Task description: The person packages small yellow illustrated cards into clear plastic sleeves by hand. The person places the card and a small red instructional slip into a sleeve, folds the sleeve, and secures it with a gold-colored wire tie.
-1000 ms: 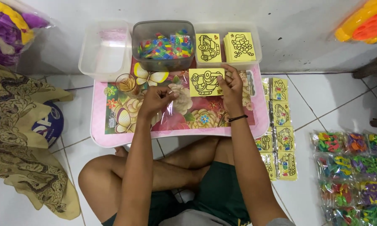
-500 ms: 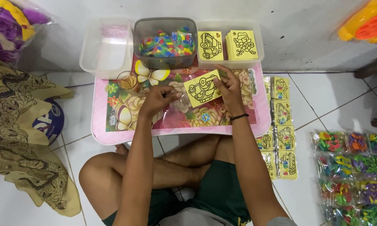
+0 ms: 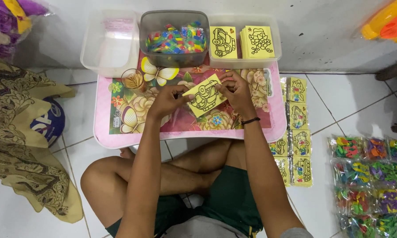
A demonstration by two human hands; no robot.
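— How does the yellow card (image 3: 205, 95) lie between our hands?

— Tilted. We hold it above the pink floral table (image 3: 119, 132) with its long axis running from lower left up to upper right, its printed face with the black line drawing turned up toward us. One corner points toward the containers at the back, the opposite corner toward our lap.

— What stands around it?

— Behind the card, at the far edge of the table, a grey tub of coloured plastic pieces (image 3: 175, 39) sits between an empty clear tub (image 3: 108, 42) on the left and a clear tub with stacks of yellow cards (image 3: 242, 42) on the right. A small glass of thin sticks (image 3: 133, 80) stands left of our hands, near the grey tub. On the tiled floor to the right lies a row of bagged yellow cards (image 3: 297, 128), and farther right, packets of coloured pieces (image 3: 370, 176). A patterned brown cloth (image 3: 22, 141) lies to our left. Nothing sits between the card and us; our crossed legs lie under the table.

— And the grip?

— Our left hand (image 3: 167, 100) pinches the card's left edge, fingers closed on it. Our right hand (image 3: 236, 92) clamps the upper right edge, thumb over the face, fingers curled behind.
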